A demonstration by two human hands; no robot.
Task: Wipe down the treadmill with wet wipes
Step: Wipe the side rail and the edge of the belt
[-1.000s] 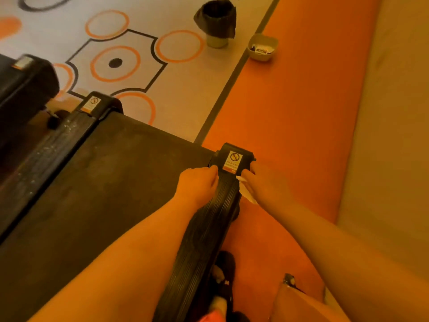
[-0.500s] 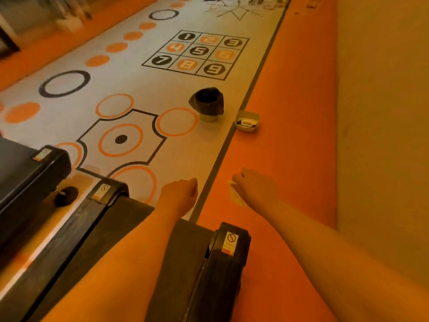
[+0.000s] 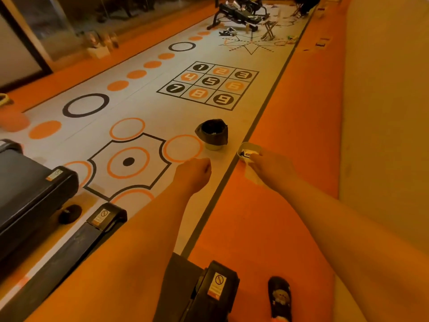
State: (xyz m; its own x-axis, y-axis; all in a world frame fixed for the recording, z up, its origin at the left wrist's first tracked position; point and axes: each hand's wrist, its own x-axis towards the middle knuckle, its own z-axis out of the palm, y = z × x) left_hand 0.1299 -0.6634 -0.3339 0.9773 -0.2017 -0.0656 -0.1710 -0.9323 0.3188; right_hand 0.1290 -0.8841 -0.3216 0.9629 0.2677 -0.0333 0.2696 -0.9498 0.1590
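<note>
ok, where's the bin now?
Head view, centre: the bin stands on the pale floor, just left of the small tray, beyond the left hand.

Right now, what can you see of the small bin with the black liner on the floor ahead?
The bin is a small round pail, upright on the pale floor beside an orange ring. A black liner folds over its rim and hangs crumpled down the sides; only a pale base shows below. Something pale lies inside, too dim to identify. A small tray sits just right of it, apart. Neither the left hand nor the right hand, holding a wipe, touches it.
</note>
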